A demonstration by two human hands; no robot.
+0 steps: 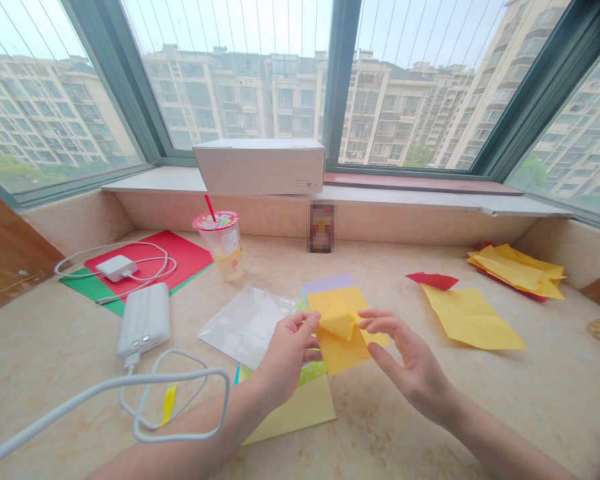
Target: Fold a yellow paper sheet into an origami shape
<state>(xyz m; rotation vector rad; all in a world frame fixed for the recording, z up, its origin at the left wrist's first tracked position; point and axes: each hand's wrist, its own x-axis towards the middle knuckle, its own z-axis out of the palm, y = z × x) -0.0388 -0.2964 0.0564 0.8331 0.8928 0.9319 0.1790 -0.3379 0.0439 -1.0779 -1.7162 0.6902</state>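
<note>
My left hand (286,355) pinches the left edge of a small folded yellow paper (339,323) between thumb and fingers. Beneath it is a flat orange-yellow sheet (343,355), with other coloured sheets under that, among them a purple sheet (329,283) and a pale yellow sheet (300,415). My right hand (411,360) has its fingers and thumb apart at the folded paper's right side. Its fingertips are close to the fold; whether they touch it I cannot tell. A clear plastic sleeve (247,320) lies left of the folded paper.
A power bank (145,320) with looping white cables sits at left, near red (185,253) and green sheets. Behind stand a drink cup (224,247) with a straw and a white box (260,168). Rightward lie a yellow sheet (475,320), a red paper piece (433,281) and a yellow paper pile (517,268).
</note>
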